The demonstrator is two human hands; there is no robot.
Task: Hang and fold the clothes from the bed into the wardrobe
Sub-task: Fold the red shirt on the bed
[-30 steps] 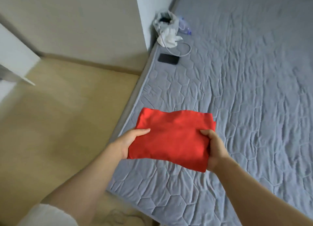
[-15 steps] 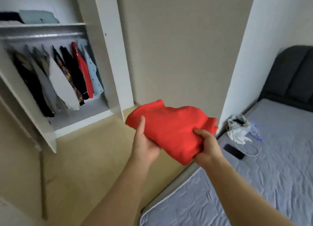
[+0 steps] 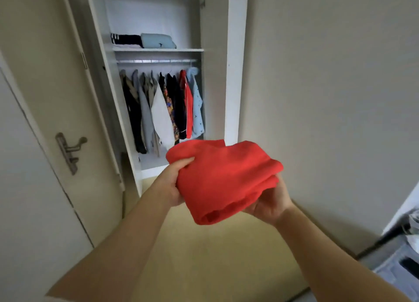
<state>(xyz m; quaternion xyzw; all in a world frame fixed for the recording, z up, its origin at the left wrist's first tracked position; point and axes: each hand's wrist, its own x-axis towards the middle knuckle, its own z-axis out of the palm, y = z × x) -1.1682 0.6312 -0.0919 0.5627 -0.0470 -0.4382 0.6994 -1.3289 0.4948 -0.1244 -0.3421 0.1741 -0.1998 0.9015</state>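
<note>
the person is standing in front of the open wardrobe (image 3: pixel 158 18) and is holding a folded red garment (image 3: pixel 224 179) in the air, between the body and the wardrobe, well apart from the shelf (image 3: pixel 156 50). the left hand (image 3: pixel 173 184) is gripping the left edge of the garment: the thumb is lying on top and the other fingers are hidden under the cloth, so the hand is closed on it. the right hand (image 3: pixel 269 202) is supporting the right end from below, with the palm turned up and the fingers curled around the thick folded part.

as for the progress, the garment is looking already folded into a compact bundle, so i am judging that the folding step for this piece is done and only the placing is left. on the rail (image 3: pixel 156 61) many hanging clothes (image 3: pixel 163 107) are already in a row, and on the shelf above it a dark folded item (image 3: pixel 125 40) and a light blue folded item (image 3: pixel 157 41) are lying side by side. free space is showing to the right of the blue one, which seems a suitable place for the red bundle. only a small corner of the bed (image 3: pixel 399 265) is visible at the lower right, so i cannot tell if more clothes are waiting there.
</note>
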